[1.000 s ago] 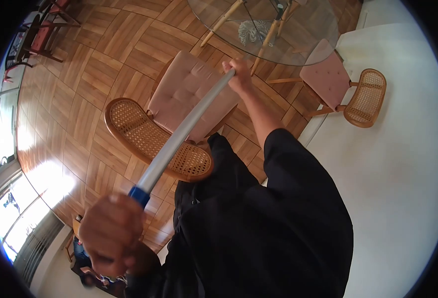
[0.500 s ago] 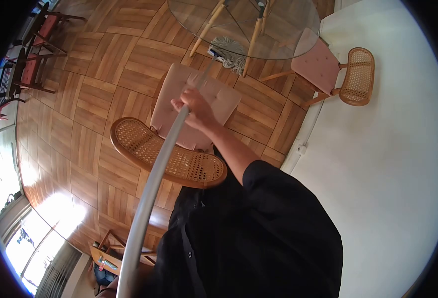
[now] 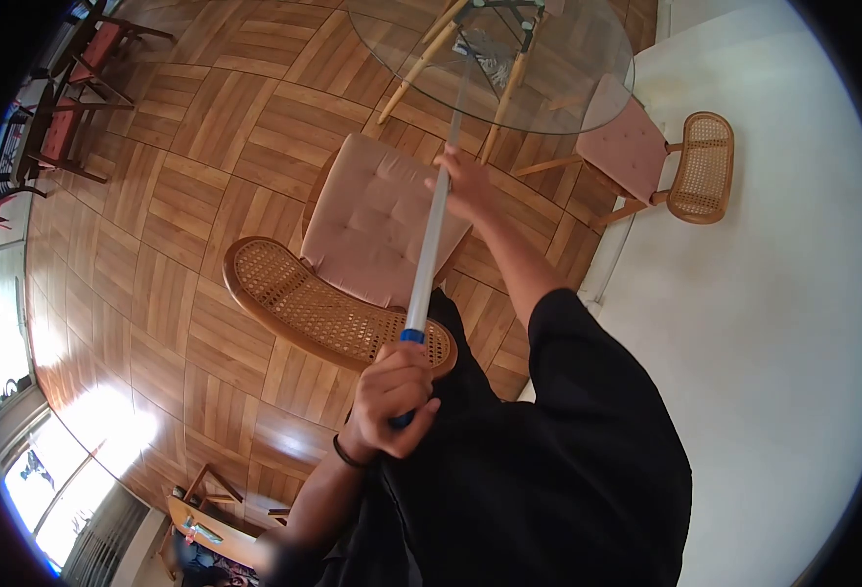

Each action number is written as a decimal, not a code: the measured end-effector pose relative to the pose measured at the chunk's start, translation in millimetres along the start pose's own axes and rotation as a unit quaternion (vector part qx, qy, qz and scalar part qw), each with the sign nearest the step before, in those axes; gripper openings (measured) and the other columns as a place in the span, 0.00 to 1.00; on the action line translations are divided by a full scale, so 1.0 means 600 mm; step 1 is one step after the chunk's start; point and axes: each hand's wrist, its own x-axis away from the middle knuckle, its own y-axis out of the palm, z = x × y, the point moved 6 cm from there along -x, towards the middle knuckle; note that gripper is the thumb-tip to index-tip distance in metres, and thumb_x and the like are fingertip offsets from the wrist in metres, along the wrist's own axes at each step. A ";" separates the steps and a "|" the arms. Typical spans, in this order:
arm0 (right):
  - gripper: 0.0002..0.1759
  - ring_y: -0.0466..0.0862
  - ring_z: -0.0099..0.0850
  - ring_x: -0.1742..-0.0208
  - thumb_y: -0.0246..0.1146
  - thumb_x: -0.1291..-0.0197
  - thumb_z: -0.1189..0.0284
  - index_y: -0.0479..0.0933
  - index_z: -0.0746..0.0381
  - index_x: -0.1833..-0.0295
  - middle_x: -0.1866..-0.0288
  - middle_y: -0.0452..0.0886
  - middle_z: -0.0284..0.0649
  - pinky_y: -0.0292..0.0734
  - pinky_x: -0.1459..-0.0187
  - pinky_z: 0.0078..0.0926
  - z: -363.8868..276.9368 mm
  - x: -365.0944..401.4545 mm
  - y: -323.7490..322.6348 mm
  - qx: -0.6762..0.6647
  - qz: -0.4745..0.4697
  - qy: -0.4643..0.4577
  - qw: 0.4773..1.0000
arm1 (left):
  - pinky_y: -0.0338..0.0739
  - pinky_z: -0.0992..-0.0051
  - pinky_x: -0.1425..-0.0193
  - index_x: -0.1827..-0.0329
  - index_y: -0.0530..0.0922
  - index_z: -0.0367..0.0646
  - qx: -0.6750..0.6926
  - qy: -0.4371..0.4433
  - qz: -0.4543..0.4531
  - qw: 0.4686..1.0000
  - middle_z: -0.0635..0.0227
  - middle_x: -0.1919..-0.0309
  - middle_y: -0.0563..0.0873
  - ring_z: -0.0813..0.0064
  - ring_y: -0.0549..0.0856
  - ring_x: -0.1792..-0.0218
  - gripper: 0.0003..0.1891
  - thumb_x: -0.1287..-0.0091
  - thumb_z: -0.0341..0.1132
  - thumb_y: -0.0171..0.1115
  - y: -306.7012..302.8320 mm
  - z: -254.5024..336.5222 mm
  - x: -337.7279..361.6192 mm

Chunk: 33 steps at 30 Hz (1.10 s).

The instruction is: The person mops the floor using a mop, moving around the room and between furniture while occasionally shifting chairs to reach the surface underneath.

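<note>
Currently left hand point(image 3: 392, 391) and right hand point(image 3: 462, 181) clench mop handle point(image 3: 431, 245); mop head point(image 3: 495, 67) under glass table point(image 3: 597, 93), mopping judged midway

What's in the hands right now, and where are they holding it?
A mop pole: left hand around its blue top end, right hand farther down the bare metal shaft.

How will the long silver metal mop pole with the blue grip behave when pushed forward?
Probably stiff: the long silver metal mop pole looks straight between the left hand and the right hand. Likely light, since it is thin. The grey string mop head under the round glass table should flop and drag.
</note>
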 end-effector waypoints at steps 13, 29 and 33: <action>0.18 0.79 0.45 0.39 0.68 0.33 0.63 0.65 0.58 0.64 0.61 0.75 0.41 0.45 0.19 0.56 -0.330 0.151 -0.164 -0.329 0.017 -0.044 0.943 | 0.80 0.66 0.73 0.79 0.73 0.45 0.043 0.186 -0.055 0.980 0.71 0.87 0.78 0.69 0.82 0.84 0.14 0.36 0.37 0.64 -0.180 0.328 -0.025; 0.17 0.73 0.52 0.29 0.66 0.31 0.61 0.72 0.62 0.65 0.42 0.79 0.50 0.62 0.25 0.45 -0.080 -0.019 -0.018 -0.259 0.070 -0.031 0.963 | 0.81 0.57 0.62 0.80 0.72 0.40 0.011 0.092 -0.006 0.996 0.63 0.79 0.79 0.59 0.83 0.75 0.06 0.53 0.26 0.62 -0.036 0.120 -0.042; 0.19 0.79 0.47 0.35 0.65 0.32 0.55 0.73 0.60 0.64 0.46 0.80 0.47 0.71 0.32 0.47 -0.207 0.018 -0.070 -0.298 0.052 0.054 0.952 | 0.81 0.60 0.68 0.79 0.71 0.40 0.004 0.100 0.090 0.991 0.66 0.84 0.78 0.63 0.81 0.81 0.10 0.45 0.29 0.63 -0.139 0.223 -0.023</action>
